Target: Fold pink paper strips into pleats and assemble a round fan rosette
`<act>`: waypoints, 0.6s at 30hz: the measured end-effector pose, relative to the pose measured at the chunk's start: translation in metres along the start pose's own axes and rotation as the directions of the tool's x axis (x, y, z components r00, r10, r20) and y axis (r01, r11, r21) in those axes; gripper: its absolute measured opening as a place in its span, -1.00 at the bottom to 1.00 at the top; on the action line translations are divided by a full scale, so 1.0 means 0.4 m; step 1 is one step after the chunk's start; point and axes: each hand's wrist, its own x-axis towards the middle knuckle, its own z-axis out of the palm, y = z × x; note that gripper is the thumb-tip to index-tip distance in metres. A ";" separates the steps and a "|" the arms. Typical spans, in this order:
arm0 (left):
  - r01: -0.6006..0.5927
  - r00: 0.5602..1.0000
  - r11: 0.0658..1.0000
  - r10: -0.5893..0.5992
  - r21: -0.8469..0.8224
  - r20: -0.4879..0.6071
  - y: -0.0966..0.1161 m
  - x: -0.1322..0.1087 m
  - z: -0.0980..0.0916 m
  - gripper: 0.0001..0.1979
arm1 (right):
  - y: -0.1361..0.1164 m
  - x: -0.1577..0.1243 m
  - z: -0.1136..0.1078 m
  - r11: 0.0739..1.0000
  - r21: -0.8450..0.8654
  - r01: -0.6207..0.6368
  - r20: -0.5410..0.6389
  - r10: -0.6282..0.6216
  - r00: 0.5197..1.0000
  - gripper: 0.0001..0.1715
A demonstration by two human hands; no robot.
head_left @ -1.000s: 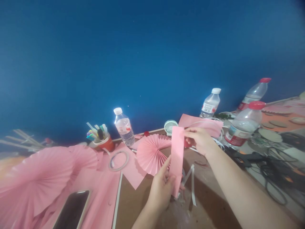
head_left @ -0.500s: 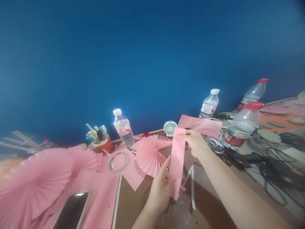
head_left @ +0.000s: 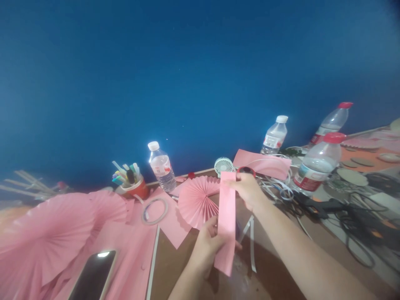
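A long strip of folded pink paper [head_left: 227, 212] is held upright between both hands. My left hand [head_left: 208, 241] grips its lower left side, with the thumb across the front and some fingers behind. Near the top, my right hand [head_left: 248, 191] pinches the right edge. Just behind the strip lies a pleated pink paper fan [head_left: 198, 200], partly covered by it. A strip of white tape [head_left: 253, 246] sticks to the brown table to the right of the paper.
A roll of tape [head_left: 155, 211], a phone [head_left: 93, 275] and larger pink fans [head_left: 50, 233] lie on the left. Behind stand a pen cup [head_left: 137, 188], a water bottle [head_left: 162, 168] and a small white fan [head_left: 223, 166]. Bottles [head_left: 320, 162] and a glue gun [head_left: 315, 207] with cables occupy the right.
Both hands have shifted slightly left with the pink paper, its lower end now nearer me. The right hand has uncovered a dark, red-rimmed round object behind it.
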 end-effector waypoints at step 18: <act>-0.035 0.966 0.991 0.000 -0.131 -0.257 -0.002 0.014 -0.023 -0.61 | 0.014 -0.054 0.055 0.947 -0.312 -0.075 0.462 0.220 0.859 -0.80</act>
